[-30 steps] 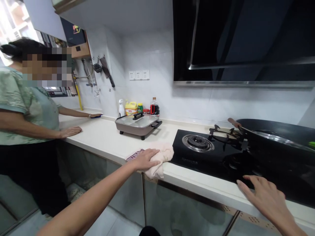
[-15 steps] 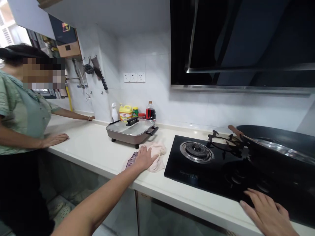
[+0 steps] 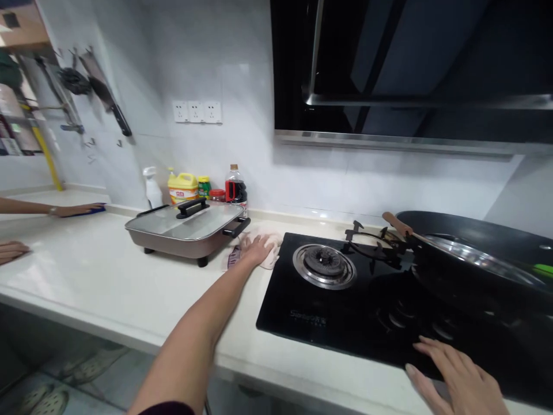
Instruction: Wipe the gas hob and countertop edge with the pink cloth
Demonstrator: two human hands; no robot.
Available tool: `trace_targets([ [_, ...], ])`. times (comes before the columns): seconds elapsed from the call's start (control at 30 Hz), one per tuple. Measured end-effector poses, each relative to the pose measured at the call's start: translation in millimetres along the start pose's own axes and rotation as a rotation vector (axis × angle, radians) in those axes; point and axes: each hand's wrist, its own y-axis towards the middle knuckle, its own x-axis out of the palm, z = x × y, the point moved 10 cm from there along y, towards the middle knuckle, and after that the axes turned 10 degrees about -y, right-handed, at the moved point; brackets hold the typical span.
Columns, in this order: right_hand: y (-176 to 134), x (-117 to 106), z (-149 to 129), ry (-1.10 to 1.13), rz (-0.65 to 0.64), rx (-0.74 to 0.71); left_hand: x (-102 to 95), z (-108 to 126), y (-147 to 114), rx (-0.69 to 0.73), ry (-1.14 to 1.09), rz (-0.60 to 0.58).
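My left hand presses a pale pink cloth onto the countertop, in the gap between the electric pan and the gas stove. A purple patterned part of the cloth shows beside the wrist. The grey-brown electric pan, with a glass lid, stands just left of that hand. At the lower right my right hand rests at the front edge of the black gas stove, fingers spread and holding nothing.
A large wok sits on the right burner, its wooden handle pointing left. A pot support ring lies behind the bare left burner. Bottles line the wall. Another person's hand is on a dark blue cloth at far left.
My left hand has slid the cloth back toward the wall, alongside the pan. The view has shifted closer. At left, the other person's hand now shows on a blue cloth.
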Motion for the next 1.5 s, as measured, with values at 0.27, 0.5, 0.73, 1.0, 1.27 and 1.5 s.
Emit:
trace_targets([
  [0.27, 0.1, -6.4, -0.6, -0.003, -0.007, 0.027, 42.2, 85.0, 16.9, 0.138, -0.036, -0.112],
  [0.5, 2.7, -14.1, -10.8, 0.02, 0.037, 0.024, 40.0, 101.4, -44.6, 0.224, 0.018, -0.164],
  [0.73, 4.9, -18.0, -17.3, 0.037, 0.046, 0.045, 15.3, 100.4, -145.3, 0.284, 0.045, -0.113],
  [1.0, 4.8, -19.1, -23.9, 0.026, 0.029, 0.045, 11.9, 123.6, -254.0, 0.571, -0.035, -0.155],
  [1.27, 5.8, -24.1, -30.3, 0.018, 0.01, 0.041, -5.6, 151.0, -266.0, 0.799, -0.196, -0.016],
  [1.5, 5.7, -26.3, -30.6, 0.035, 0.019, 0.046, -72.4, 216.2, -242.8, 0.965, -0.42, 0.31],
])
